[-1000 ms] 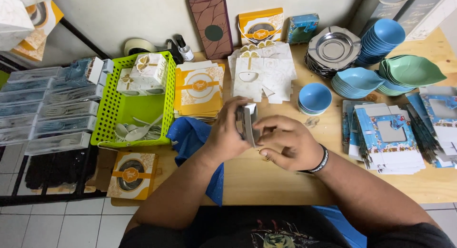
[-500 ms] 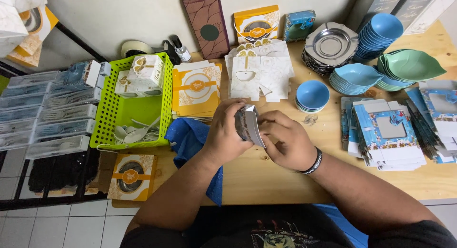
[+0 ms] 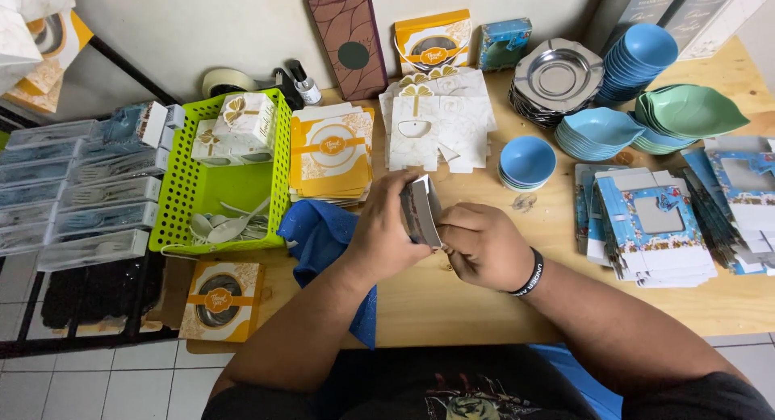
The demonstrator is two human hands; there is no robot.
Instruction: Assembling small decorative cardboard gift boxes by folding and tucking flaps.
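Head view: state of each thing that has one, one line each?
small white box: held edge-up between both hands, partly folded
left hand: gripping the box
right hand: pinching the box edge
green basket: holds white boxes and spoons
flat yellow boxes: stacked, unfolded
blue bowls: nested in a stack
blue cloth: crumpled on table
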